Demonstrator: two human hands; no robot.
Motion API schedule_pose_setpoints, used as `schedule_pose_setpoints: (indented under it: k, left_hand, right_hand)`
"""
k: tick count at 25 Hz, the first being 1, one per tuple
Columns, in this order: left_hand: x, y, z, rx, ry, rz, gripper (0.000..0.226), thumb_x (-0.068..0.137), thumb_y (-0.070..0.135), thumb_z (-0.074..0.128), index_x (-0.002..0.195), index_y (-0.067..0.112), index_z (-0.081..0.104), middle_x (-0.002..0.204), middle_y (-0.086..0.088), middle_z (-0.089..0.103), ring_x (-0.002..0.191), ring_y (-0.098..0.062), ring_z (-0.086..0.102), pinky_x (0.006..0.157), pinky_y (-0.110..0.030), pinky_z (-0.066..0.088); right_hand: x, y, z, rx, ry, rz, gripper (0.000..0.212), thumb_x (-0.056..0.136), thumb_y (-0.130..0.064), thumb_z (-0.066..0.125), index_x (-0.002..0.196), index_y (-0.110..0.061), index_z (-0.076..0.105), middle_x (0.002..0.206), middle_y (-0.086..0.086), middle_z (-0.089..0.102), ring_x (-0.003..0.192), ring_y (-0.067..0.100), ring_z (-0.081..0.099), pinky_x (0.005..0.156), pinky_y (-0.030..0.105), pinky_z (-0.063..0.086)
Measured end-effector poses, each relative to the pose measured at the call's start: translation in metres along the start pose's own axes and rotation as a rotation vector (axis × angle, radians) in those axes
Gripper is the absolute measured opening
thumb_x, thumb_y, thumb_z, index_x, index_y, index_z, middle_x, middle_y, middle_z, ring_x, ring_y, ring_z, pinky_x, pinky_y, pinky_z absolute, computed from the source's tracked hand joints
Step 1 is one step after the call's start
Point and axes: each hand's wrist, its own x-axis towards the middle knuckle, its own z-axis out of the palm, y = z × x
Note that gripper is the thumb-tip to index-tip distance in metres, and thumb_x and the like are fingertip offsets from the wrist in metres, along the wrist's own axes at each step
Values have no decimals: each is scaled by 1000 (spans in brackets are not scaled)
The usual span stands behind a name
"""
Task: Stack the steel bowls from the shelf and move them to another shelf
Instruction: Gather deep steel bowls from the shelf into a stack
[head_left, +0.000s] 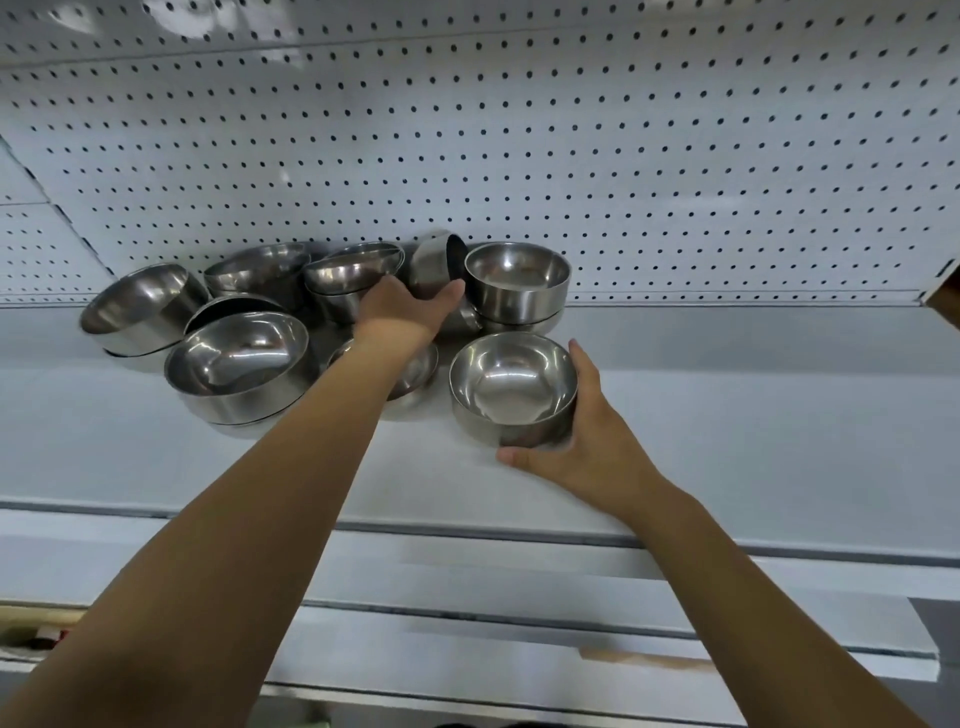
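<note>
Leftward, loose bowls (239, 364) crowd tipped bowl (434, 260), front bowl (511, 389); pegboard (519, 156) behind.

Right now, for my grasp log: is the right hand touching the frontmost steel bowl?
Touching. The head view shows the right hand curled round the front bowl, thumb at its near wall, fingers along its right side.

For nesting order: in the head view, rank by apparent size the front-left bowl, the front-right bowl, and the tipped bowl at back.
Front-left bowl
Front-right bowl, close in size to the first, so unsure
Tipped bowl, clearly smallest, though farthest
</note>
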Motion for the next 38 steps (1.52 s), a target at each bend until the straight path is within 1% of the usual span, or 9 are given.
schedule_pose_setpoints:
  k: [5, 7, 14, 19, 25, 29, 32, 35, 38]
  left_hand:
    - [6, -1, 2, -75, -9, -36, 63, 84, 62, 72, 102, 1, 73, 99, -11, 74, 96, -27, 68, 89, -36, 54]
    - [7, -3, 3, -87, -1, -28, 64, 80, 62, 76, 100, 2, 74, 97, -10, 75, 95, -26, 69, 89, -37, 55]
    - [-2, -1, 8, -162, 66, -24, 62, 68, 64, 82, 90, 6, 78, 88, -8, 78, 87, -23, 73, 90, -42, 58]
    - [-12, 4, 4, -196, 146, 24, 54, 60, 70, 78, 78, 20, 74, 76, 3, 76, 81, -16, 73, 87, -43, 59]
    - [-25, 14, -13, -237, 284, 120, 43, 72, 58, 82, 80, 21, 62, 76, 7, 69, 70, -11, 62, 81, -34, 58]
    - [-43, 22, -33, -349, 333, 163, 39, 78, 52, 81, 72, 21, 59, 63, 10, 62, 58, -6, 55, 63, -22, 51]
    - [-62, 22, -50, -486, 265, 145, 44, 83, 48, 77, 76, 6, 68, 65, 3, 65, 53, -8, 53, 61, -19, 46]
    - [-80, 8, -60, -692, 86, 77, 24, 84, 40, 77, 78, 16, 77, 78, -1, 74, 75, -18, 68, 85, -39, 55]
    - [-88, -6, -56, -695, -98, 34, 30, 77, 46, 77, 86, 17, 77, 77, 3, 72, 76, -12, 69, 86, -37, 53]
  right_hand:
    - [-1, 2, -3, 6, 12, -37, 137, 61, -68, 91, 161, -47, -1, 155, -29, 35, 140, 1, 42, 115, 26, 39]
    - [0, 2, -4, 3, 14, -43, 134, 62, -65, 92, 160, -48, 1, 149, -34, 34, 137, -2, 42, 113, 24, 39]
    - [2, 5, -3, 29, 18, -39, 139, 60, -64, 92, 162, -41, 2, 153, -29, 35, 138, 0, 41, 114, 25, 38]
    - [4, 5, -4, 46, 17, -31, 135, 61, -59, 95, 160, -45, 5, 142, -41, 36, 134, -5, 42, 109, 19, 37]
    - [4, 8, -5, 51, 26, -40, 133, 62, -55, 96, 160, -44, 7, 130, -53, 31, 128, -6, 43, 101, 12, 36]
    - [5, 9, -6, 71, 9, -32, 134, 61, -55, 97, 160, -46, 8, 129, -55, 34, 124, -11, 47, 105, 16, 38]
    - [5, 10, -7, 87, -3, -29, 134, 60, -54, 97, 159, -47, 7, 131, -54, 36, 124, -15, 48, 105, 17, 39]
    - [5, 8, -8, 94, -12, -37, 139, 59, -54, 97, 161, -45, 3, 145, -35, 39, 135, 0, 45, 113, 27, 40]
    - [3, 8, -8, 99, -15, -33, 140, 59, -53, 98, 162, -44, 2, 144, -35, 38, 135, 0, 43, 113, 26, 38]
